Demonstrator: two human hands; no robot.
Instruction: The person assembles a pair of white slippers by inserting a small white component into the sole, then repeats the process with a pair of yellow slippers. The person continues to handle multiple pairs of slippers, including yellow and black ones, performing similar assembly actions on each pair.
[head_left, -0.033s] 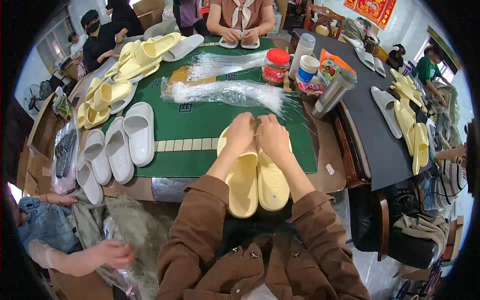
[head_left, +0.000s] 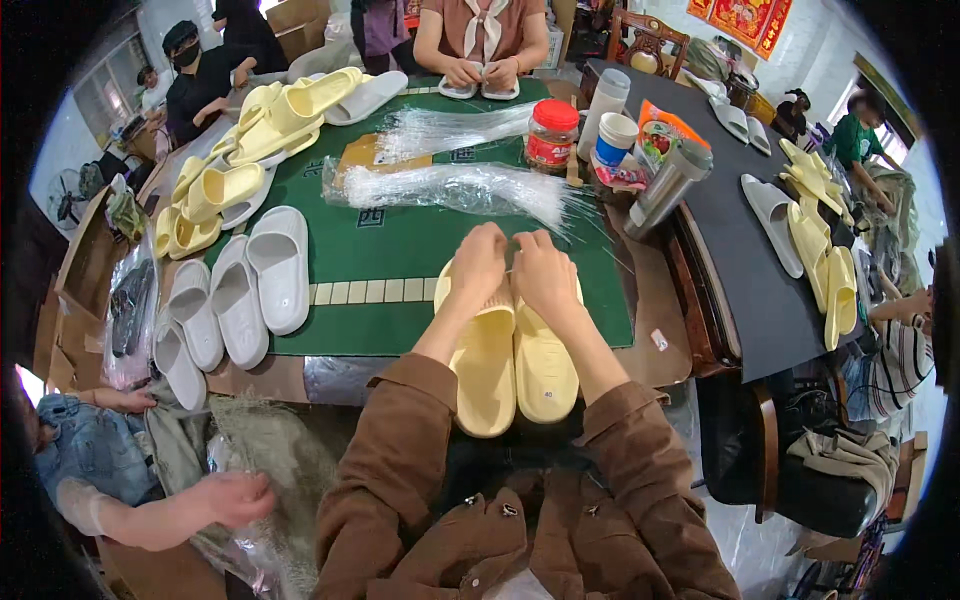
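1. Slippers (head_left: 488,372): extend past the tabletop's (head_left: 657,300) near edge, right of centre.
2. Left hand (head_left: 483,265), right hand (head_left: 545,272): unmoved at toe ends; fingers bent, grip cannot be told.
3. Co-worker's hand (head_left: 240,498): shifted slightly toward tabletop.

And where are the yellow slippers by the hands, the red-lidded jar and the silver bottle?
Yellow slippers (head_left: 486,372): head view, inner sole of the left one.
Red-lidded jar (head_left: 549,148): head view, front label below the lid.
Silver bottle (head_left: 667,190): head view, middle of its body.

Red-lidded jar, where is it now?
In the head view, the jar stands right of upper centre, beyond the right hand, between the farther white ties and the tall bottle.
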